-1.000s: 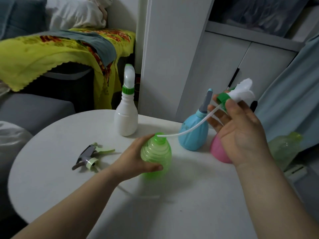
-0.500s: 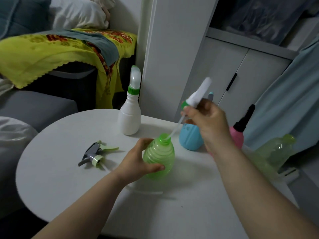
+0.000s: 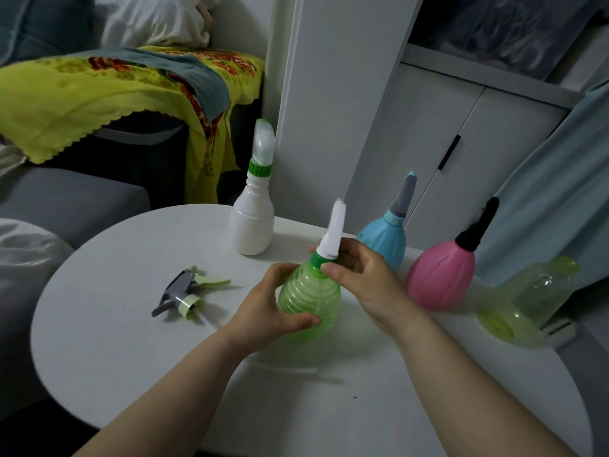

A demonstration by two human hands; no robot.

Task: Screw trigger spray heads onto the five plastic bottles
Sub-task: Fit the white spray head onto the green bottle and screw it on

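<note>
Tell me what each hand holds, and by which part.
Left hand grips the green bottle by its belly; right hand pinches the spray head at its collar.

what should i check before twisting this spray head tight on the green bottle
1. Green bottle upright on the table: ok.
2. Left hand grip steady around the bottle's body: ok.
3. Right hand fingers on the green collar of the spray head: ok.
4. Collar sitting square on the neck threads: cannot tell, the fingers hide the joint.
5. Dip tube fully inside the bottle: cannot tell, though none shows outside.
6. Room to turn: ok, the blue bottle and pink bottle stand apart behind.
</note>
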